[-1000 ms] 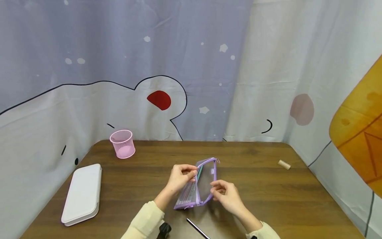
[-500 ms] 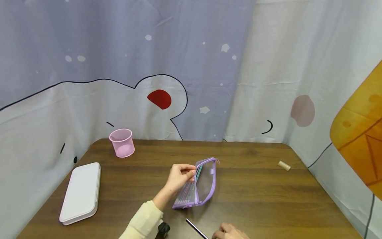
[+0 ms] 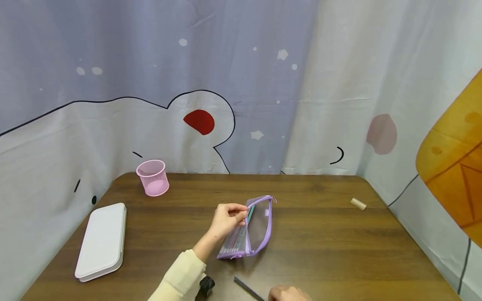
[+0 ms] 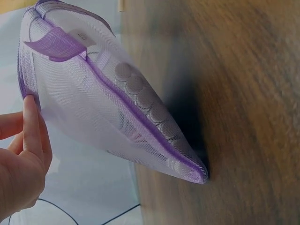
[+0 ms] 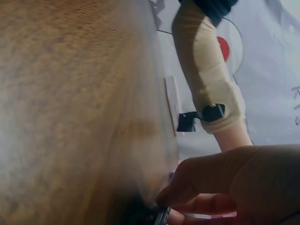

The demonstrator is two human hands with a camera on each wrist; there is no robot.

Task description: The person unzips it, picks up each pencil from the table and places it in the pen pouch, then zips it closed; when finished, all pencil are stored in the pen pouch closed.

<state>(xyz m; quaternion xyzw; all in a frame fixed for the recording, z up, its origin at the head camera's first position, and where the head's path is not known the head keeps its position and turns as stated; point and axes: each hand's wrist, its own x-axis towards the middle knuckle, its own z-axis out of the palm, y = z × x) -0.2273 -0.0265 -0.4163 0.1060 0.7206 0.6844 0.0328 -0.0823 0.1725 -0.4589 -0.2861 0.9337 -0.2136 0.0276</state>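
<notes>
My left hand [image 3: 224,222] pinches the near-left rim of a purple-edged mesh zip pouch [image 3: 260,228], its mouth gaping to the right. Inside the pouch lie several slim sticks, one green [image 3: 251,214]; their round grey ends [image 4: 136,86] show through the mesh in the left wrist view. At the bottom edge of the head view, my right hand [image 3: 289,293] is partly cut off. Its fingers pinch a slim black pencil-shaped stick [image 3: 247,288], whose end shows dark at the fingertips in the right wrist view. The stick lies low over the table, in front of the pouch.
A white flat case [image 3: 101,241] lies on the left of the brown table [image 3: 324,246]. Behind it stands a pink mesh cup [image 3: 155,182]. Toward the back right is a small beige cylinder [image 3: 358,204]. A patterned curtain [image 3: 263,83] hangs behind the table.
My right hand has let go of the pouch's right rim and come down toward me to the black stick, which it now pinches. The left hand keeps its hold on the pouch.
</notes>
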